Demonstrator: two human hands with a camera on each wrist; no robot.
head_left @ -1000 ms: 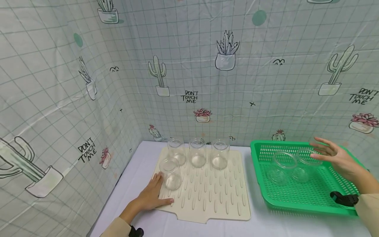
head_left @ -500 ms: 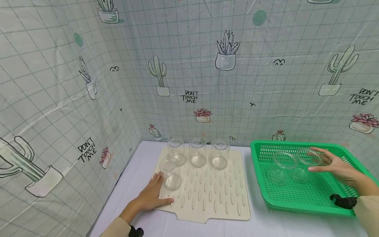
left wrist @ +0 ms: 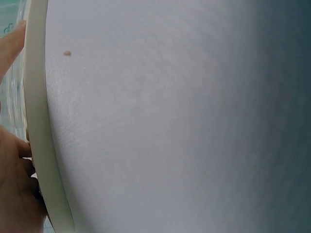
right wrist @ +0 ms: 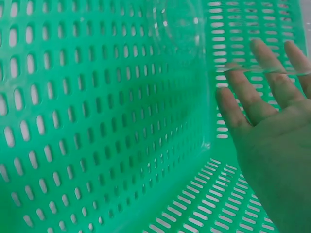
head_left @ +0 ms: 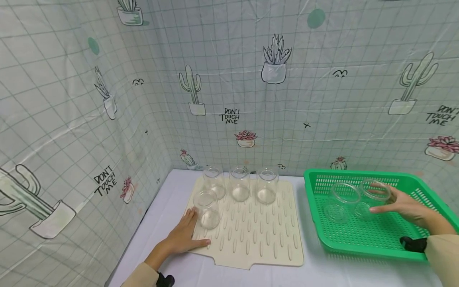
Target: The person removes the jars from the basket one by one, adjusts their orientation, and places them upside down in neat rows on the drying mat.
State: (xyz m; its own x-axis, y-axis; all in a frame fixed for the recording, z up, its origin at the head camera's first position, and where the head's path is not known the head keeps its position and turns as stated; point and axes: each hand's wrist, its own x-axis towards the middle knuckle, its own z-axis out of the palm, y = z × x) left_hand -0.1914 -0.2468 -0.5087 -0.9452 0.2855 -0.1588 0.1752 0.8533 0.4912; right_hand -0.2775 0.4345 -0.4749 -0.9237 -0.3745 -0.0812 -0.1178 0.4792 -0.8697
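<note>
In the head view, my right hand (head_left: 407, 205) is around the right-hand clear drinking glass (head_left: 366, 201) in the green basket (head_left: 362, 249), thumb in front and fingers behind. In the right wrist view the fingers (right wrist: 248, 94) show past the clear glass wall. Touching that glass on its left is a second drinking glass (head_left: 337, 205). My left hand (head_left: 181, 235) lies flat on the left edge of the beige ridged drying mat (head_left: 247, 239), thumb spread. Just beyond its fingertips stands an upright glass (head_left: 208, 211).
Three more glasses, left (head_left: 214, 185), middle (head_left: 239, 185) and right (head_left: 266, 187), stand in a row along the mat's back. A white cloth (head_left: 305, 275) covers the table. Patterned curtains (head_left: 305, 99) close off the back and left.
My right hand has come down and left over the basket, its thumb and fingers moving in around the right-hand glass. That glass and my left hand have stayed in place.
</note>
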